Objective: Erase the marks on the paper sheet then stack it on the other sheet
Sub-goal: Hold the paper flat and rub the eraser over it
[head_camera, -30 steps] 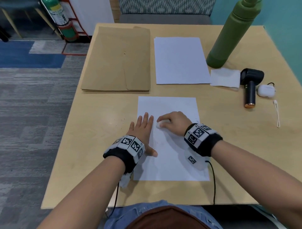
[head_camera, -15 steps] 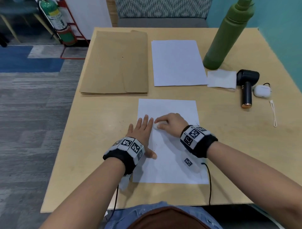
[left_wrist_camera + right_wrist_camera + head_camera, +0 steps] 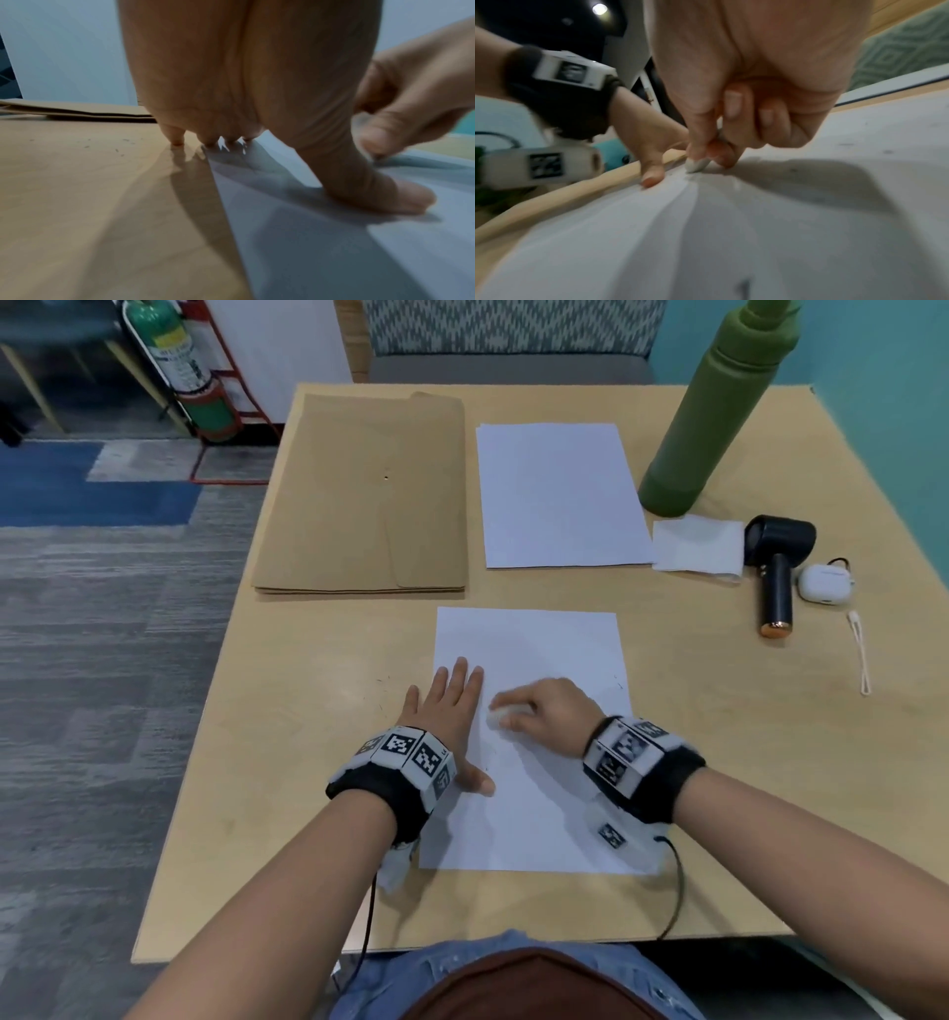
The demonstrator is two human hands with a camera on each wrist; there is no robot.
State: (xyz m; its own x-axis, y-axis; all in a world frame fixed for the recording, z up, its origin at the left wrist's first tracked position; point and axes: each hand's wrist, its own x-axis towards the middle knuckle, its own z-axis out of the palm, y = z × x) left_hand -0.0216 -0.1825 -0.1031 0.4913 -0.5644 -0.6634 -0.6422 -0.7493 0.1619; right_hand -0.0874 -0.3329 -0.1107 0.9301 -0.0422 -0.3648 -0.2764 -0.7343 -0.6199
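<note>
A white paper sheet point(image 3: 534, 649) lies on the near half of the wooden table point(image 3: 287, 762), with faint marks near its left side. My left hand point(image 3: 447, 711) lies flat with straight fingers across the sheet's left edge, pressing it down; its thumb point(image 3: 401, 199) rests on the paper point(image 3: 359, 253). My right hand point(image 3: 544, 711) pinches a small white eraser point(image 3: 495, 717) and holds its tip point(image 3: 695, 164) against the sheet point(image 3: 757, 243) beside the left thumb. A second white sheet point(image 3: 560, 495) lies farther back.
A brown envelope point(image 3: 369, 500) lies at the back left. A tall green bottle point(image 3: 719, 408), a folded white tissue point(image 3: 698, 541), a black handheld fan point(image 3: 775, 567), a white earbud case point(image 3: 824, 582) and a thin white strap point(image 3: 860, 654) stand on the right. Eraser crumbs dot the table.
My right hand with the eraser has slid a little toward me and left along the sheet, closer to my left thumb. The left hand has stayed flat on the sheet's edge.
</note>
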